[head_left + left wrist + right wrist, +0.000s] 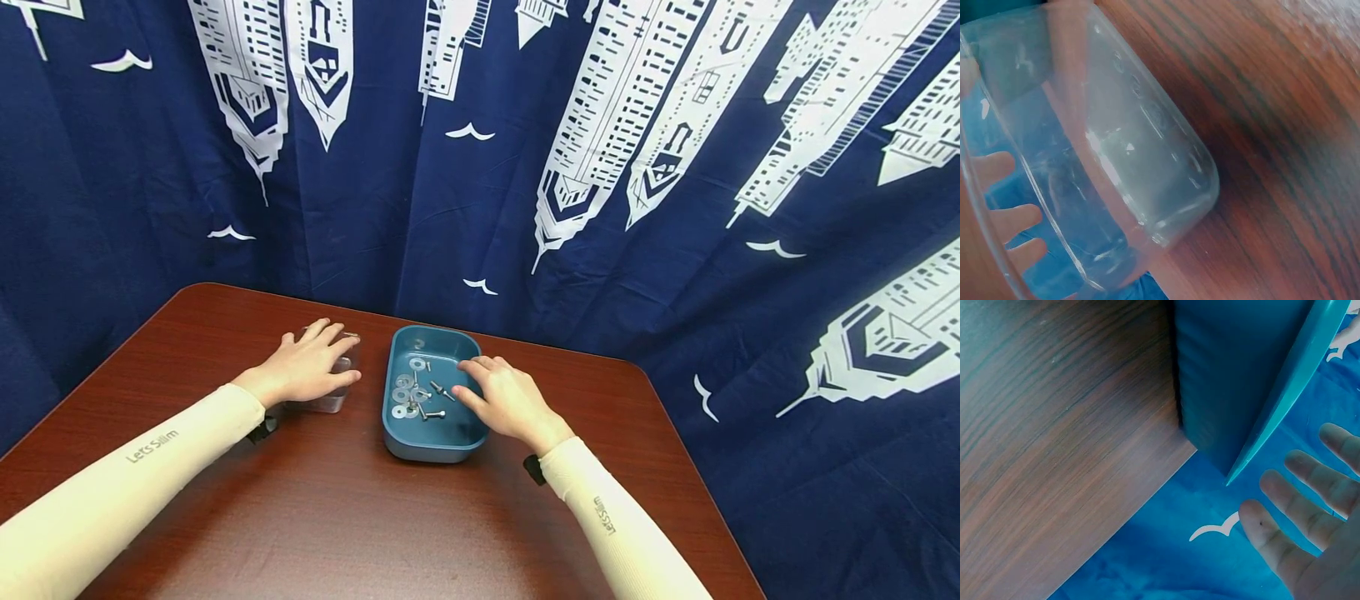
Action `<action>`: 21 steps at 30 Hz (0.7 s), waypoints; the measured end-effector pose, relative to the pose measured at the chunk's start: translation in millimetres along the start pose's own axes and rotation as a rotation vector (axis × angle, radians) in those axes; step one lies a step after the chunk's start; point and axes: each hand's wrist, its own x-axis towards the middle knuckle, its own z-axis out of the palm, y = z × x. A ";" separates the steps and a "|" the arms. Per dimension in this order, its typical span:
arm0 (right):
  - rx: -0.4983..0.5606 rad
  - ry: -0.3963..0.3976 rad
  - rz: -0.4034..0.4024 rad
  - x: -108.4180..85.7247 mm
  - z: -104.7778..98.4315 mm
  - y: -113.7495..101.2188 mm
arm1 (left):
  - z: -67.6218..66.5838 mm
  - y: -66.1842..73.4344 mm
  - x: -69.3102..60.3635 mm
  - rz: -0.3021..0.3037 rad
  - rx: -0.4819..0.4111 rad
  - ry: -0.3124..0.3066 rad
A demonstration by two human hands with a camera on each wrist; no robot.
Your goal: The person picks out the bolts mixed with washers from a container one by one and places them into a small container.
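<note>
As the head view looks down past the bin point(431, 452), the largest thing beyond it is a navy curtain point(480, 208) printed with white towers. Under the bin spreads the brown table point(300, 517). 2 pale sleeves point(150, 467) reach in from the near side, 1 to the left of the bin and 1 to its right. The bin itself is blue, with rounded corners. Just to its left stands the clear box point(326, 406).

The left hand point(309, 367) lies over the box, left of the bin, fingers spread and fairly straight; whether it touches the box, I cannot tell. The right hand point(506, 396) hangs over the bin's right edge, its fingers apart and grasping nothing. The 2 hands are well apart, with most of the bin between them.

Smallest are the washers point(398, 412) and bolts point(435, 414), loose in the bin, the washers mostly toward its left side.

The step in hand seems to be the reach, with 1 hand at each container and neither clamped on anything. To my eye, the next move calls for a fine fingertip pinch inside the bin, with the box held steady beside it.
</note>
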 end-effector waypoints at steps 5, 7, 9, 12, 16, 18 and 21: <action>0.011 -0.007 -0.003 2.6 0.6 0.4 | -2.4 9.6 1.7 0.027 0.002 0.022; 0.018 -0.012 0.003 3.6 0.3 0.5 | -3.9 16.8 3.2 0.038 0.002 0.019; 0.026 -0.018 0.008 4.7 -0.1 0.8 | -5.2 24.9 5.0 0.046 0.003 0.012; 0.032 -0.022 0.014 6.1 -0.7 2.1 | -5.6 37.9 9.6 0.061 0.006 0.005; 0.025 -0.039 0.019 7.8 0.0 3.7 | -3.4 51.5 15.0 0.072 0.028 -0.005; 0.020 -0.051 0.022 8.4 0.7 4.3 | -0.9 55.1 16.8 0.070 0.047 -0.012; 0.023 -0.063 0.023 9.5 1.3 5.1 | 2.5 58.3 17.5 0.064 0.065 -0.026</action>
